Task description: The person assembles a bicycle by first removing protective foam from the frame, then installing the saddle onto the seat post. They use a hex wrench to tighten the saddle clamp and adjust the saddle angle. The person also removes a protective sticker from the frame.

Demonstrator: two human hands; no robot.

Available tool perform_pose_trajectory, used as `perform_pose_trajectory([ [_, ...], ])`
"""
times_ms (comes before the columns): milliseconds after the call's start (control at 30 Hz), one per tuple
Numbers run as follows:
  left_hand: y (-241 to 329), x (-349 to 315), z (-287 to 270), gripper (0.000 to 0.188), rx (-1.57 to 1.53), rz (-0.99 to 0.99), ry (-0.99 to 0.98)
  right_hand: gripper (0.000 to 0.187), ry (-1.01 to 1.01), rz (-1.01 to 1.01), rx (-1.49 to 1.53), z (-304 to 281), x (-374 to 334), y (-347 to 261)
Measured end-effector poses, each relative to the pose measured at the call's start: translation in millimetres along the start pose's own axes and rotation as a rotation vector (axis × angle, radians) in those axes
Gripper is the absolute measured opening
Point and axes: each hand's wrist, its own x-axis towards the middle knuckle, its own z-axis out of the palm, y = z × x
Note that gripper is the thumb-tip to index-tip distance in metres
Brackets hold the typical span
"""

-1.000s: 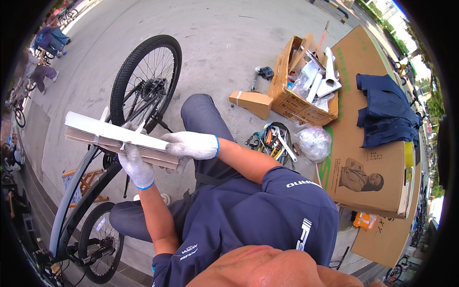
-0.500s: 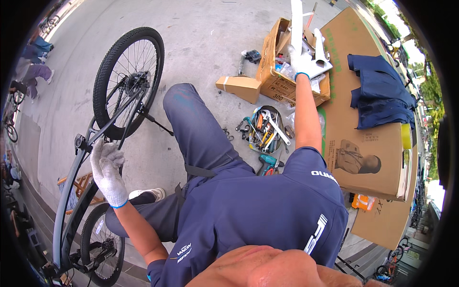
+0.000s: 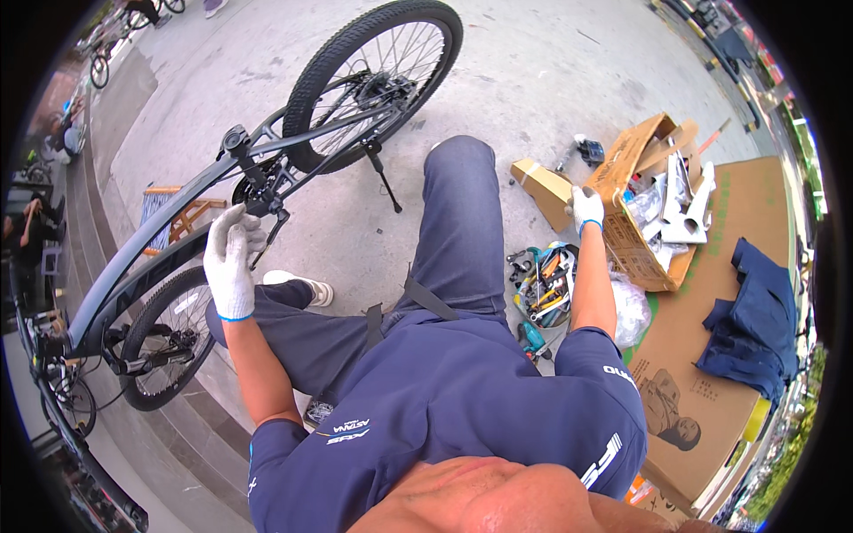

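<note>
My left hand (image 3: 233, 266), in a white knit glove, is raised beside the grey bicycle frame (image 3: 147, 233). Its fingers are loosely bent and apart, with nothing visible in them. The bicycle lies tipped over, its knobby rear wheel (image 3: 320, 67) toward the top. My right hand (image 3: 585, 209), gloved too, is at the near-left edge of an open cardboard box (image 3: 668, 266), beside a wedge-shaped cardboard piece (image 3: 544, 191). Those fingers are curled in, and whatever they may hold is hidden. White plastic parts (image 3: 689, 222) and clear bags lie inside the box.
A round container of hand tools (image 3: 546, 289) stands near my right forearm, with a teal power tool (image 3: 533, 340) below it. Flattened cardboard (image 3: 746, 200) at right bears a dark blue garment (image 3: 755, 320). A wooden slatted frame (image 3: 182, 222) lies behind the bicycle.
My right hand has let go of the long white part and drawn back to the box's near-left edge. The view has turned, shifting everything. My left hand stays by the bicycle frame.
</note>
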Motion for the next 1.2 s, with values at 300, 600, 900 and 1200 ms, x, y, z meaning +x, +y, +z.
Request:
perform_pose_trajectory([
  [300, -21.5, -7.0, 5.2, 0.028, -0.029, -0.163, 0.073, 0.057, -0.361, -0.446, 0.064, 155.7, -92.7, -236.4],
  [600, -32.9, -9.6, -1.6, 0.029, -0.017, -0.179, 0.127, 0.039, -0.389, -1.019, -0.215, 228.6, -157.0, -287.7],
  [900, -40.7, -11.1, -5.8, 0.032, -0.071, -0.235, 0.124, 0.066, 0.006, -0.214, -0.971, 42.8, -3.6, -47.5],
  [1200, -43.6, 3.8, 16.9, 0.035, 0.251, -0.424, -0.045, 0.111, 0.086, -0.113, -1.348, 6.9, 61.2, 43.8],
])
